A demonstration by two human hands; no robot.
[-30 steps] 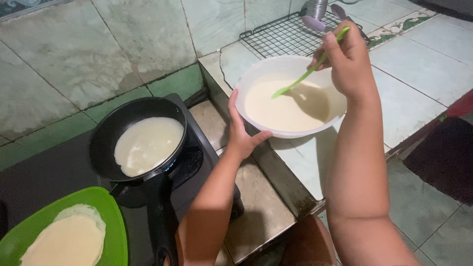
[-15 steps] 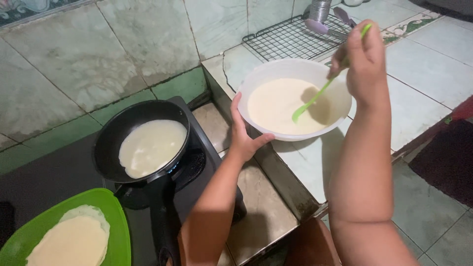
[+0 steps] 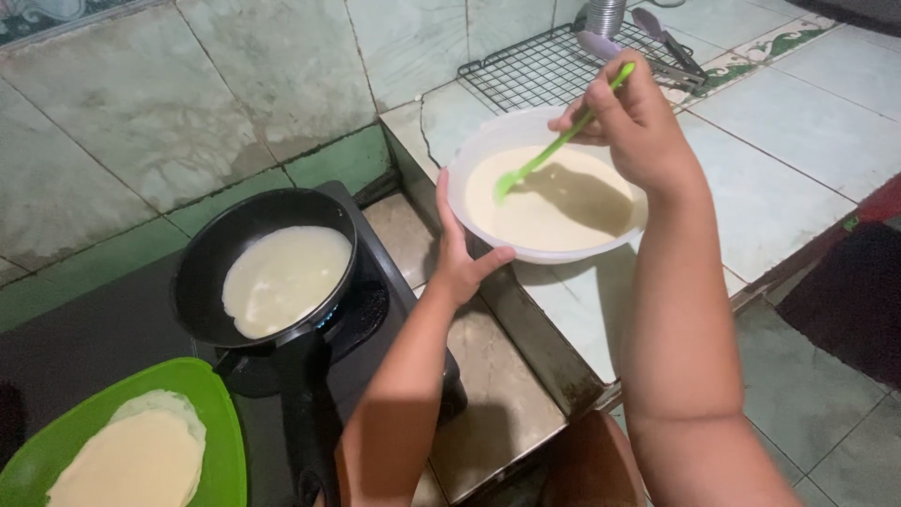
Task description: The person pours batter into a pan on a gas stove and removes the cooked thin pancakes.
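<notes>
Batter bowl (image 3: 469,164), white and round, sits on the tiled counter (image 3: 798,141) at 3 o'clock from the black frying pan (image 3: 202,282) on the stove.

Head view: the left hand (image 3: 460,253) presses the bowl's rim at 7 o'clock, thumb and fingers spread against the wall. The right hand (image 3: 633,122) is closed around a green ladle (image 3: 554,148). The ladle's long axis runs from 2 o'clock at the handle to 8 o'clock at the scoop, which rests in the batter. The pan lies toward 8 o'clock from the scoop, nearer the left hand. A green plate (image 3: 211,413) with cooked crepes sits at 7 o'clock from the pan.

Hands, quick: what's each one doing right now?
Left hand: open, braced against the rim of the white batter bowl.
Right hand: closed on the green spatula.
</notes>
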